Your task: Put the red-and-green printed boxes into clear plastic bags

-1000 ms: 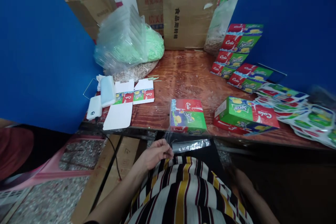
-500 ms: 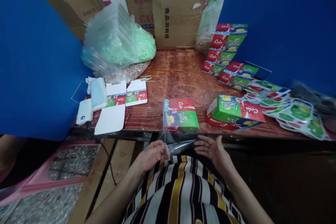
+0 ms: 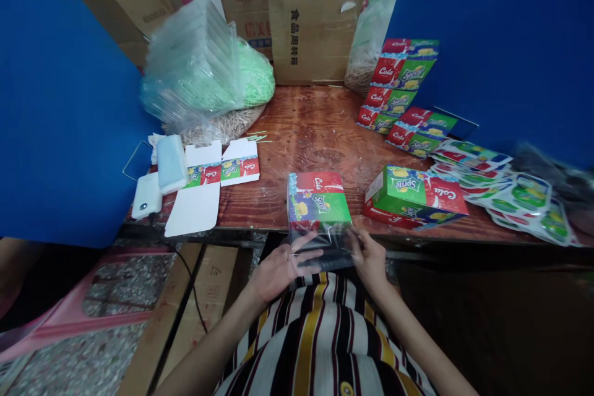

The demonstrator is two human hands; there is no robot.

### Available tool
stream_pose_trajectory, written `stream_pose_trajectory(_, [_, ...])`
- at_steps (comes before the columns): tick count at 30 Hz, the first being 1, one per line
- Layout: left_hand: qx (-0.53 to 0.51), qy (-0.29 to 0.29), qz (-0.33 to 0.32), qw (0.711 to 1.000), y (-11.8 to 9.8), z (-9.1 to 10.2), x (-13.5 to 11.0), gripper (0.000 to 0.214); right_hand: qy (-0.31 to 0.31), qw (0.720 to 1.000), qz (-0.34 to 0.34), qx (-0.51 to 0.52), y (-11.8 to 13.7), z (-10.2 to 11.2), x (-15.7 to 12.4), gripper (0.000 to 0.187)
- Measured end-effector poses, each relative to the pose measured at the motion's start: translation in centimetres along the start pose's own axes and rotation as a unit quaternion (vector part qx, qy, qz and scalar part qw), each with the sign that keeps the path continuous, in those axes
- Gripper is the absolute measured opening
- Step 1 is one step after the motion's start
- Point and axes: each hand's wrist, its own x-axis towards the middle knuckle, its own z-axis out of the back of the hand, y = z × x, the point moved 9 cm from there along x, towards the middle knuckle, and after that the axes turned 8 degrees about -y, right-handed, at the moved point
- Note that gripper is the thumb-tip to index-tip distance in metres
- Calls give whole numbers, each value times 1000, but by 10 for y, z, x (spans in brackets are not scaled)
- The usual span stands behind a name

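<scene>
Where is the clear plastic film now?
In the head view, the clear plastic film is below the middle, at the left hand and right hand, on the near side of the Cola-Sprite box directly ahead.

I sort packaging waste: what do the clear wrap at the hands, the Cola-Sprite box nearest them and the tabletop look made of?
Wrap: probably thin, glossy plastic film; it is see-through with bright creases. Box: likely smooth printed paperboard, judging by its flat panels and crisp edges. Tabletop: apparently wood or plywood, stained reddish; grain streaks show.
</scene>
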Motion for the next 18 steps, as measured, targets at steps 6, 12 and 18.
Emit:
stream_pose_trajectory(6, [20, -18, -40, 999, -2, -10, -4, 11, 7, 995, -67, 78, 6, 8, -6, 26])
stream_pose_trajectory(12, [62, -12, -26, 998, 2, -14, -13, 4, -23, 996, -77, 44, 2, 30, -29, 25])
stream_pose_trajectory(18, [87, -32, 17, 996, 11, 1, -17, 11, 33, 988, -139, 65, -16, 11, -51, 39])
